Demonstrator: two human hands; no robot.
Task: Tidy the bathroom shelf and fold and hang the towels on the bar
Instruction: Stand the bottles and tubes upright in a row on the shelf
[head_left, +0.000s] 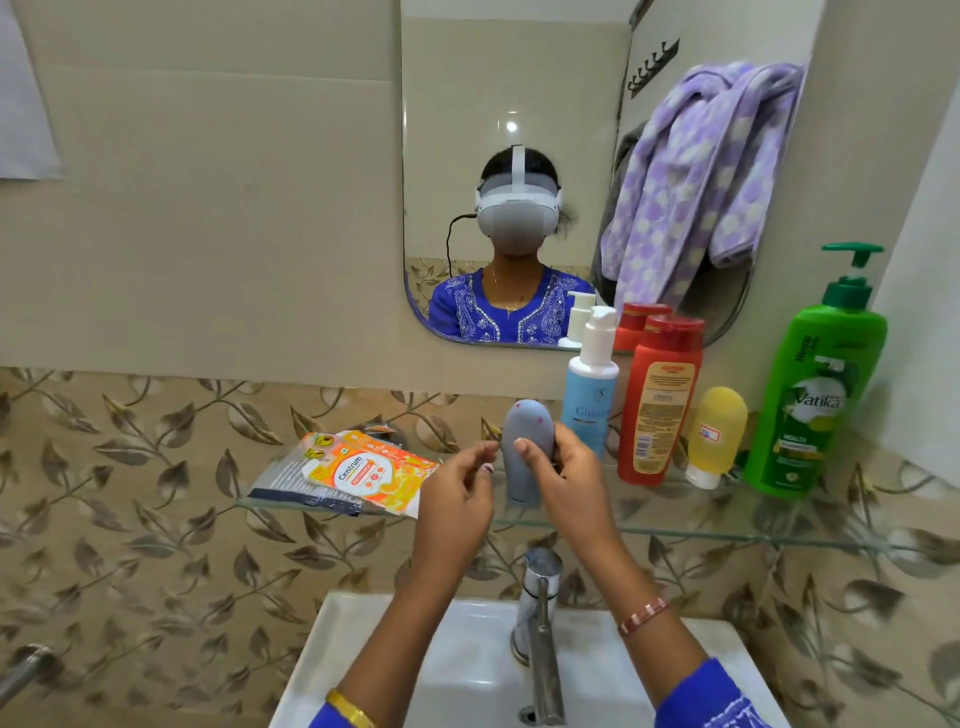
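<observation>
Grey tube (523, 447) stands cap-down on the glass shelf (727, 535), gripped by my right hand (563, 470); left hand (457, 488) is released at its 9 o'clock. Step: shelf tidying. Next, I judge: seat it beside the blue bottle (589, 395) at 2 o'clock.

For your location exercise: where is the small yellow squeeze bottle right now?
The small yellow squeeze bottle stands cap-down on the glass shelf, right of centre, between the red bottle and the green pump bottle.
</observation>
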